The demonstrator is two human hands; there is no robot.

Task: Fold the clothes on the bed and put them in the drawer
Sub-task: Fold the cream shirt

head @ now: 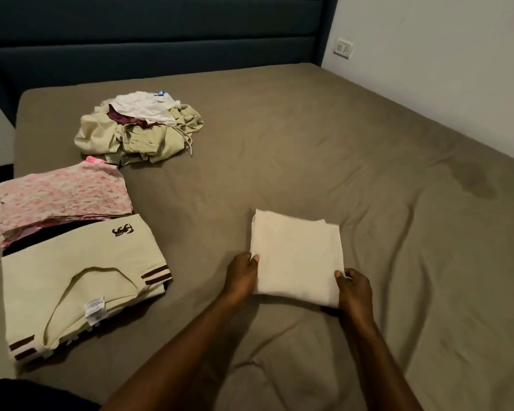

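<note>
A cream garment (297, 256), folded into a neat rectangle, lies on the brown bed (368, 179) in front of me. My left hand (241, 274) grips its near left edge, thumb on top. My right hand (353, 287) pinches its near right corner. To the left lies a folded beige shirt (77, 280) with maroon striped cuffs and a small dark logo. Behind it sits a folded pink patterned garment (60, 197). Farther back is a loose heap of unfolded clothes (140, 129), white, maroon and pale green. No drawer is in view.
A dark blue padded headboard (161, 40) runs along the back. A white wall with a socket (344, 48) borders the bed's right side. A darker stain (475, 179) marks the sheet at the right. The bed's left edge drops off beside the folded stacks.
</note>
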